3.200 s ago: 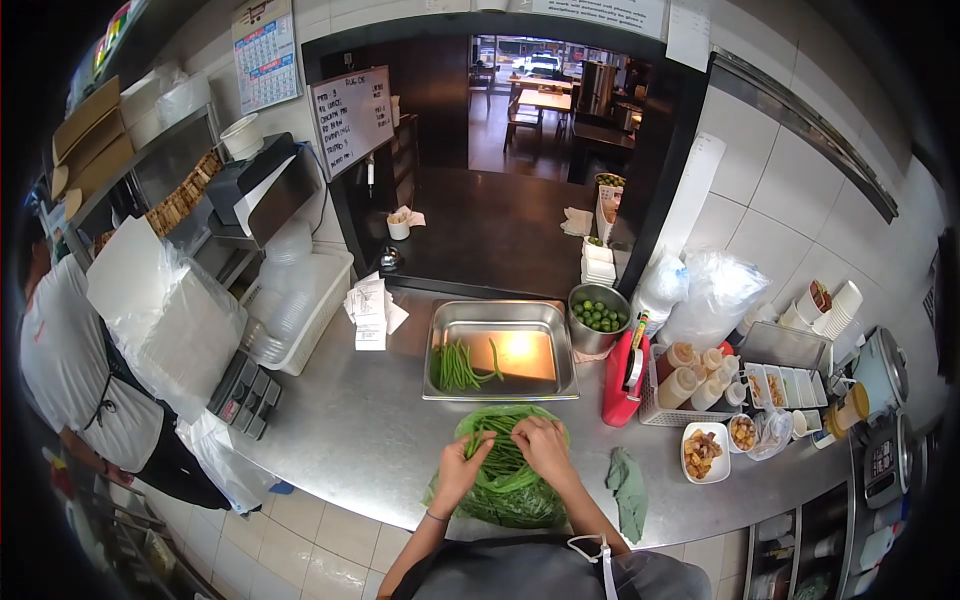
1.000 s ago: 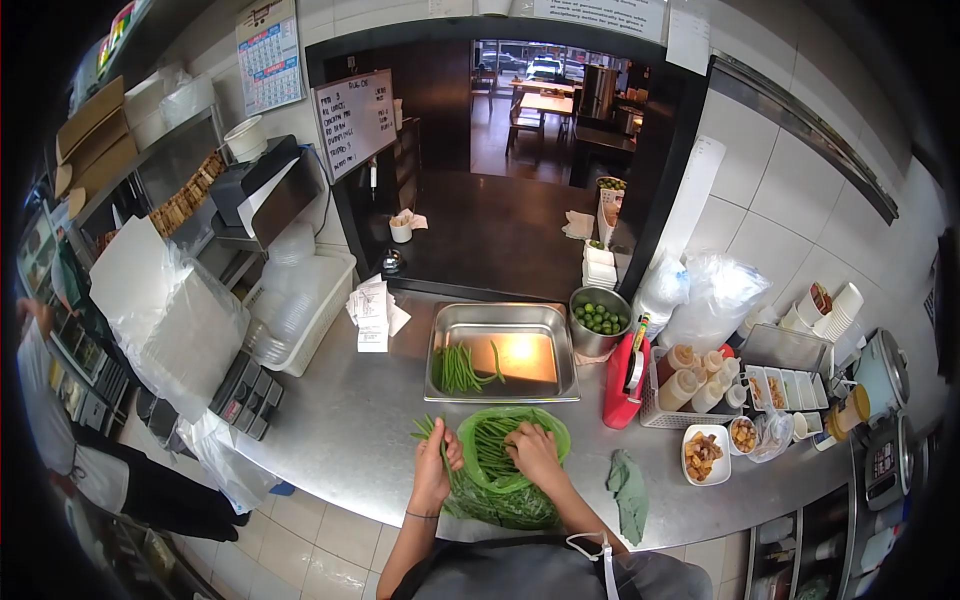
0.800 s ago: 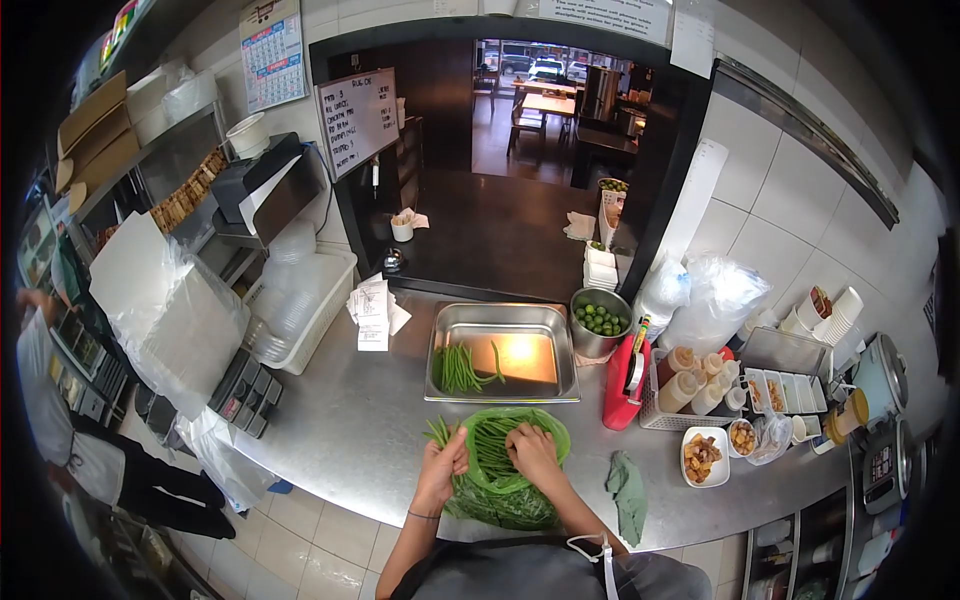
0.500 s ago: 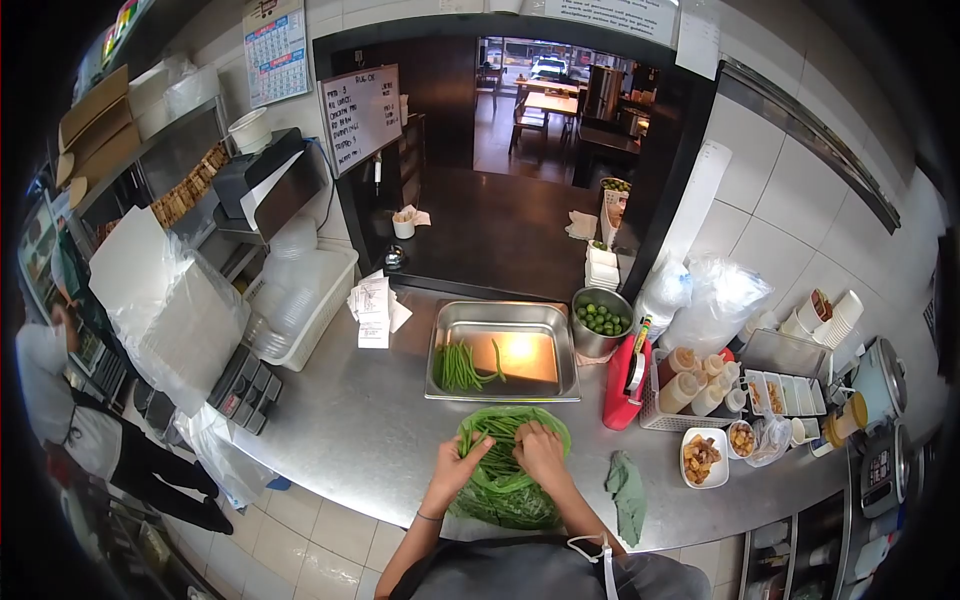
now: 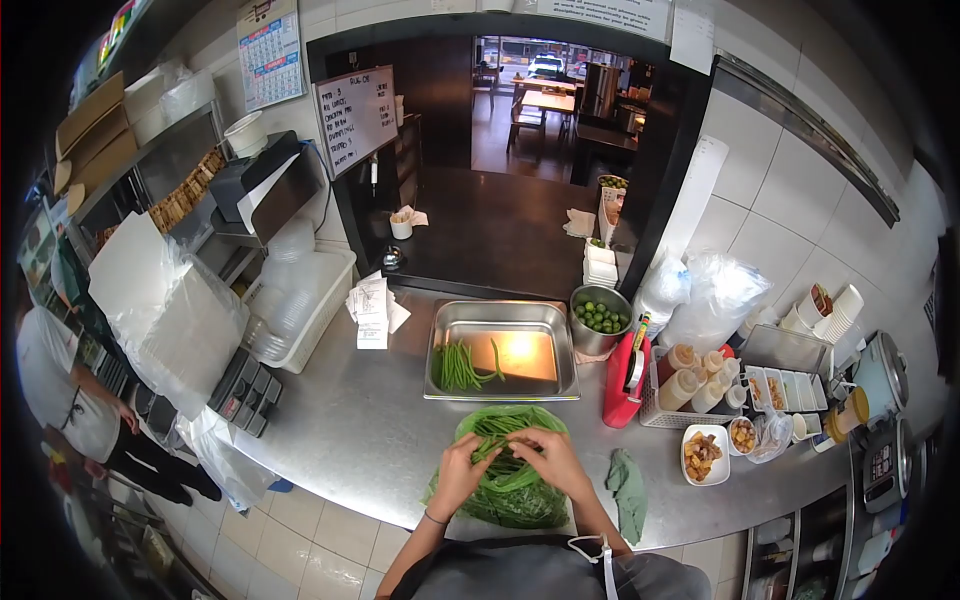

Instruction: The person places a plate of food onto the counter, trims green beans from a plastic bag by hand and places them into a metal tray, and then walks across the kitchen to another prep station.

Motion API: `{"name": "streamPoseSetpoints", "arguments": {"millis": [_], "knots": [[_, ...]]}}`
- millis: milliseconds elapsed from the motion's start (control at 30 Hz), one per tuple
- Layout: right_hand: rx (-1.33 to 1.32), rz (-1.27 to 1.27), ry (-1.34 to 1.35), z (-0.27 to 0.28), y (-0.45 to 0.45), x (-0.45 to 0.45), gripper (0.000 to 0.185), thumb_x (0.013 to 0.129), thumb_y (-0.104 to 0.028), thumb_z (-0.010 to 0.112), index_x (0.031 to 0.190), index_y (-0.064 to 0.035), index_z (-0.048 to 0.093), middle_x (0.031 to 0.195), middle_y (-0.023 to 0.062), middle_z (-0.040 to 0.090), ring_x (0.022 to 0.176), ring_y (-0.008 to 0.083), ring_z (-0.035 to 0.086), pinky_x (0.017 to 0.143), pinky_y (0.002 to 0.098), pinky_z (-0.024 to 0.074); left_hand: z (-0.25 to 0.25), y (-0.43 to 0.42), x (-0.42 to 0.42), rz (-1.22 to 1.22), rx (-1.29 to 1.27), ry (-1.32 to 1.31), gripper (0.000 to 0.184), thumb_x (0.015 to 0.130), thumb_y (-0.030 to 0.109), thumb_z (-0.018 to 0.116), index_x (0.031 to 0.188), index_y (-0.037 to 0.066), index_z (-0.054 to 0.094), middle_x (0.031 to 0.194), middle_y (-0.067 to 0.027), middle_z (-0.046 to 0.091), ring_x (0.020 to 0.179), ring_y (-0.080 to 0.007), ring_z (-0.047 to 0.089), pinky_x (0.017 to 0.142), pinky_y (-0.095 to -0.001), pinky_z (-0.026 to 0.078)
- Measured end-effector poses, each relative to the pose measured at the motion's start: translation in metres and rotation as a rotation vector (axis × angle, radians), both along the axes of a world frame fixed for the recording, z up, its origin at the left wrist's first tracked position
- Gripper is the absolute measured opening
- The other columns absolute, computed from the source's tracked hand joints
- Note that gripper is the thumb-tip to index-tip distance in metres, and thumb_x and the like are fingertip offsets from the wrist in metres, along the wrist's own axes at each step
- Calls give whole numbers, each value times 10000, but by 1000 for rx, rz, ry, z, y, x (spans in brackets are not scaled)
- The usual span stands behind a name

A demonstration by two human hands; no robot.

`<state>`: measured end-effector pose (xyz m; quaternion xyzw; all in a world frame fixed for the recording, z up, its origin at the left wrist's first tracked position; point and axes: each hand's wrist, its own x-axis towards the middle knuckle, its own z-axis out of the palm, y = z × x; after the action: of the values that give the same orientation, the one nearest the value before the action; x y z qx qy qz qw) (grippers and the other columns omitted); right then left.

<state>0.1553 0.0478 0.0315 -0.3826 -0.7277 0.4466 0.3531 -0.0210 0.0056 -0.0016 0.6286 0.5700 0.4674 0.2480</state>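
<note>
A green plastic bag (image 5: 515,507) full of long green beans (image 5: 494,424) lies open at the counter's front edge. Over its mouth, my left hand (image 5: 466,472) is closed, its fingertips pinching green beans. My right hand (image 5: 552,462) is closed beside it, thumb and fingers pinched at the same beans; how many they hold I cannot tell. Just beyond the bag sits a steel tray (image 5: 560,393). A bunch of green beans (image 5: 460,370) lies in the tray's left part, with a single bean apart from it.
Right of the tray stand a pot of green citrus fruit (image 5: 600,312), a red container (image 5: 625,385) and a basket of sauce bottles (image 5: 660,412). A green cloth (image 5: 627,495) lies right of the bag. Receipts (image 5: 373,318) lie back left. Another person (image 5: 75,395) stands far left.
My hands have come closer together above the bag, the right one moving back out of the beans. At far left, the other person has shifted, and their lowered arm shows.
</note>
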Motion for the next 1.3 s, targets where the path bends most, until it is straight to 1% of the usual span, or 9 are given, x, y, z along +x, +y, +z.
{"name": "streamPoseSetpoints", "arguments": {"millis": [367, 600, 800, 900, 967, 1067, 1200, 1267, 1300], "knots": [[261, -60, -81, 9, -3, 8, 135, 806, -63, 670, 912, 17, 645, 798, 110, 621, 723, 203, 626, 647, 294, 491, -4, 0, 3, -3, 6, 70, 221, 743, 91, 734, 921, -19, 662, 843, -145, 639, 748, -293, 634, 660, -342, 484], [72, -60, 50, 9, -4, 4, 124, 797, -65, 686, 838, 35, 624, 793, 109, 639, 706, 189, 628, 642, 284, 494, 7, -3, 7, -18, 25, 15, 234, 738, 93, 744, 920, -26, 657, 829, -139, 637, 717, -271, 632, 634, -327, 480], [247, -96, -19, 6, 3, 8, 106, 778, -53, 709, 760, -4, 616, 1052, 115, 630, 949, 164, 597, 821, 284, 460, 3, -1, 6, -14, 70, 37, 224, 741, 88, 743, 899, -32, 641, 811, -130, 626, 690, -261, 614, 620, -317, 470], [174, 18, 155, -4, 6, 3, 76, 794, -44, 691, 769, -21, 623, 1188, 118, 569, 1078, 185, 538, 906, 315, 412, 5, -3, 7, -67, 73, 20, 224, 757, 107, 723, 922, -17, 636, 829, -123, 617, 690, -290, 608, 619, -332, 475], [-396, 155, 592, -18, 6, -3, 53, 799, -32, 675, 776, -33, 628, 1192, 103, 574, 1109, 203, 520, 939, 328, 383, 9, -3, 9, -105, 105, -48, 208, 760, 94, 722, 915, -18, 639, 840, -125, 623, 715, -291, 616, 635, -327, 479], [-647, 271, 837, -27, 8, -10, 44, 814, -51, 666, 783, -46, 636, 1231, 96, 556, 1123, 204, 511, 947, 362, 380, 16, -4, 12, -96, 116, -70, 203, 766, 88, 720, 920, -18, 642, 847, -129, 627, 737, -287, 624, 647, -329, 484], [-635, 85, 840, -49, 21, -10, 103, 798, -142, 698, 763, -61, 646, 1247, 92, 548, 1116, 234, 503, 949, 388, 358, 6, -1, 8, -23, 125, -107, 162, 786, 73, 708, 885, -33, 637, 824, -108, 636, 724, -199, 617, 654, -283, 469], [145, -238, -70, -62, 29, -3, 133, 757, -182, 721, 765, -65, 660, 1139, 95, 575, 1129, 264, 461, 965, 406, 313, -2, 0, 3, 67, 82, -232, 184, 784, 88, 714, 892, -42, 642, 813, -123, 627, 693, -191, 610, 636, -281, 465], [147, -237, -70, -64, 27, -1, 133, 757, -182, 721, 765, -65, 660, 1139, 95, 575, 1129, 264, 461, 965, 406, 313, -3, 2, 2, 69, 84, -233, 184, 784, 88, 714, 892, -42, 642, 813, -123, 627, 693, -191, 610, 636, -281, 465]]}}
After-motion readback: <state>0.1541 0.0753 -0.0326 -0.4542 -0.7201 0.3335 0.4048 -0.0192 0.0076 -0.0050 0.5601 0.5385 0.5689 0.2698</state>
